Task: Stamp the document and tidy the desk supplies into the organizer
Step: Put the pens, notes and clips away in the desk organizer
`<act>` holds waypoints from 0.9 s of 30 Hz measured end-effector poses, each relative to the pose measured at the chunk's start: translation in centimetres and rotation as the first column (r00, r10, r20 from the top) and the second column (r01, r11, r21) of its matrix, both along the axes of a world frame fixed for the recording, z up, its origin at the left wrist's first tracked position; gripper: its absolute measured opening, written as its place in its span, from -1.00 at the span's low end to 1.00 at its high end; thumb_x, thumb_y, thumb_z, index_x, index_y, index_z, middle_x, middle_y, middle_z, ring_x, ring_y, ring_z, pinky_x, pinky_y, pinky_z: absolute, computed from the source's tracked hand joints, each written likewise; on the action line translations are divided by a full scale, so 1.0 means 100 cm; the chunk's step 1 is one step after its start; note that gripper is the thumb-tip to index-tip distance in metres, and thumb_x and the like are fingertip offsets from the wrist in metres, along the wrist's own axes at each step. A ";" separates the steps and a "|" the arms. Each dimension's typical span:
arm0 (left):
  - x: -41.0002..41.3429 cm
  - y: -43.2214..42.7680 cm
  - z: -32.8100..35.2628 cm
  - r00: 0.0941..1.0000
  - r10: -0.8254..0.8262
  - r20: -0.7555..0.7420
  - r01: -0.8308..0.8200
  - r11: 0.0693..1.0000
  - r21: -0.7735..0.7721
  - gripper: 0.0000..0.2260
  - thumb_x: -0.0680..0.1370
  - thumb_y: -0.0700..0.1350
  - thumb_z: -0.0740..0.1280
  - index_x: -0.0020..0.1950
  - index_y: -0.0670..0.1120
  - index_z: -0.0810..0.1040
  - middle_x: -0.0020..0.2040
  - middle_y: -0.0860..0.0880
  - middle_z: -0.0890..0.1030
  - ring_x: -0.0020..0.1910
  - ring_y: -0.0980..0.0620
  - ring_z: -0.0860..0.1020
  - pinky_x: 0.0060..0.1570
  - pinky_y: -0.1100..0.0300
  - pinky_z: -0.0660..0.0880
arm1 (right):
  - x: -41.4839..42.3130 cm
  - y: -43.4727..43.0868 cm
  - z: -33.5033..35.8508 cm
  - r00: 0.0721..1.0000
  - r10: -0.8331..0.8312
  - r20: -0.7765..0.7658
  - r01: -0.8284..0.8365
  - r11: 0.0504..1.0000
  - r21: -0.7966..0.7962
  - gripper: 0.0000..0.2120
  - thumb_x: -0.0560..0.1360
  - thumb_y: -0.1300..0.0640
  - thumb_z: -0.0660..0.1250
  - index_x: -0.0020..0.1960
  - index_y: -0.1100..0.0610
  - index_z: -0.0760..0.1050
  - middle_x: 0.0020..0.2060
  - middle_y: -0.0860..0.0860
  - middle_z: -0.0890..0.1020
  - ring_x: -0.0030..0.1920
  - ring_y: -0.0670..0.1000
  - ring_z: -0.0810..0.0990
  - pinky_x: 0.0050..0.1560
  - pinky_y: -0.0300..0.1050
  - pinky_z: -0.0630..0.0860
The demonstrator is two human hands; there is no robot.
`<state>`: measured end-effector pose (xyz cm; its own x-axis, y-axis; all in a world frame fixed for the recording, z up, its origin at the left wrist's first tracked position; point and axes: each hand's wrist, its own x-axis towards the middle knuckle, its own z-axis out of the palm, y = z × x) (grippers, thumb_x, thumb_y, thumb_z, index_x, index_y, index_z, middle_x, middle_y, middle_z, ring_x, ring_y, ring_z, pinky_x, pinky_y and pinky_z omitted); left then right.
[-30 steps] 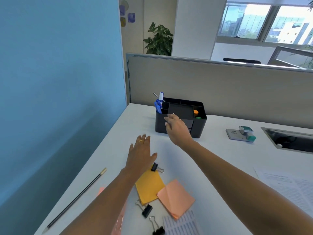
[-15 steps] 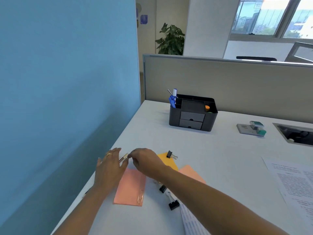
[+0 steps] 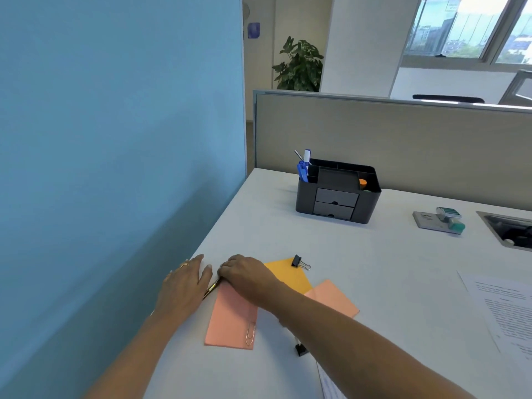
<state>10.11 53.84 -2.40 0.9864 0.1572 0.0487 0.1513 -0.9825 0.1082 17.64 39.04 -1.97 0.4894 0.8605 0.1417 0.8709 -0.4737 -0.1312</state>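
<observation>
Toward the upper right of the frame, against the beige partition (image 3: 403,139), stands the black organizer (image 3: 365,208). Its left rear compartment holds blue pens (image 3: 301,171) and a white marker (image 3: 307,156) standing upright, an orange-topped item (image 3: 362,183) sits in the right compartment, the middle tray looks bare, and the two front drawers (image 3: 335,203) are closed. Right of it, well apart, a stamp (image 3: 448,218) rests on its grey pad (image 3: 425,220), with a recessed cable tray (image 3: 509,233) at the frame's right edge and the printed document (image 3: 506,306) below that. Low in the centre of the white desk (image 3: 388,269) lie a pink note pad (image 3: 230,321) bearing a paper clip (image 3: 250,334), a yellow note (image 3: 289,273) with a black binder clip (image 3: 298,262) at its far corner, a second pink note (image 3: 334,300), and another binder clip (image 3: 300,349) just below the right forearm, which crosses over the notes. The pencil (image 3: 212,288) lies at the desk's left edge beside the blue wall (image 3: 115,139), just off the pink pad's upper left corner; only a short dark stretch shows between the hands, its long axis running diagonally from lower left to upper right. The left hand (image 3: 184,286) lies flat over its lower part, fingers straight and close together. The right hand (image 3: 247,276) has its fingers curled down onto the upper end, the fingertips hidden beneath the knuckles.
</observation>
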 end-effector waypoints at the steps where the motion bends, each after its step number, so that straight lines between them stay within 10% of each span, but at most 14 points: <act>1: -0.001 -0.004 0.004 1.000 0.010 -0.006 -0.010 0.999 0.044 -0.44 -0.01 -0.26 0.64 -0.05 -0.21 0.61 -0.07 -0.24 0.66 -0.27 -0.22 0.65 -0.49 -0.08 0.57 | 0.002 -0.005 0.001 0.998 0.009 0.057 -0.009 1.000 -0.004 -0.83 0.45 0.39 0.17 -0.17 0.28 0.54 -0.26 0.17 0.61 -0.14 0.20 0.54 -0.27 -0.02 0.47; 5: 0.004 -0.020 0.015 0.959 0.266 0.098 -0.236 0.940 -0.246 -0.59 0.60 0.11 0.07 0.36 -0.07 0.37 0.22 -0.10 0.55 0.28 -0.07 0.46 0.21 0.01 0.35 | 0.006 -0.025 0.010 0.963 0.085 0.256 -0.071 0.995 -0.063 -0.80 0.22 0.35 0.43 -0.41 0.13 0.46 -0.50 -0.01 0.50 -0.39 0.01 0.52 -0.49 -0.24 0.25; 11: 0.017 -0.025 0.017 0.946 0.308 0.101 -0.266 0.915 -0.303 -0.56 0.60 0.15 -0.03 0.34 -0.03 0.40 0.14 -0.11 0.58 0.23 -0.09 0.47 0.18 0.00 0.35 | 0.036 -0.063 0.024 0.914 -0.026 0.406 0.033 0.999 -0.009 -0.82 0.28 0.31 0.16 -0.37 0.08 0.45 -0.49 -0.04 0.50 -0.41 -0.01 0.52 -0.50 -0.27 0.31; 15: 0.034 -0.037 0.030 0.947 0.302 0.111 -0.241 0.895 -0.376 -0.54 0.59 0.17 -0.04 0.35 -0.02 0.39 0.18 -0.12 0.56 0.25 -0.10 0.45 0.21 -0.01 0.31 | 0.060 -0.098 0.041 0.904 -0.125 0.410 0.136 0.991 0.003 -0.74 0.14 0.42 0.41 -0.27 0.15 0.48 -0.40 0.03 0.53 -0.38 0.06 0.51 -0.45 -0.22 0.33; 20: 0.069 -0.065 0.037 0.965 0.197 0.171 -0.138 0.942 -0.306 -0.54 0.59 0.18 -0.04 0.34 -0.02 0.39 0.28 -0.05 0.53 0.30 -0.04 0.43 0.22 0.03 0.33 | 0.094 -0.131 0.058 0.874 -0.425 0.235 0.389 0.902 0.185 -0.78 0.50 0.41 0.13 0.08 0.22 0.43 -0.05 0.12 0.52 -0.10 0.10 0.42 -0.18 -0.13 0.28; 27: 0.128 -0.114 0.053 0.983 -0.059 0.175 0.093 0.978 -0.188 -0.19 0.40 0.44 -0.27 0.44 -0.01 0.25 0.46 -0.01 0.30 0.46 0.03 0.21 0.33 0.02 0.28 | 0.144 -0.145 0.095 0.762 -0.581 -0.287 0.620 0.524 0.584 -0.93 0.57 0.24 0.18 -0.03 0.24 0.42 -0.20 0.10 0.53 -0.21 0.05 0.45 -0.24 -0.13 0.38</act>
<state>22.87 42.47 2.94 0.9760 0.1050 0.1906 0.0403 -0.9479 0.3159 31.99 24.55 7.53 0.8795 0.0785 0.4693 0.3943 -0.6723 -0.6265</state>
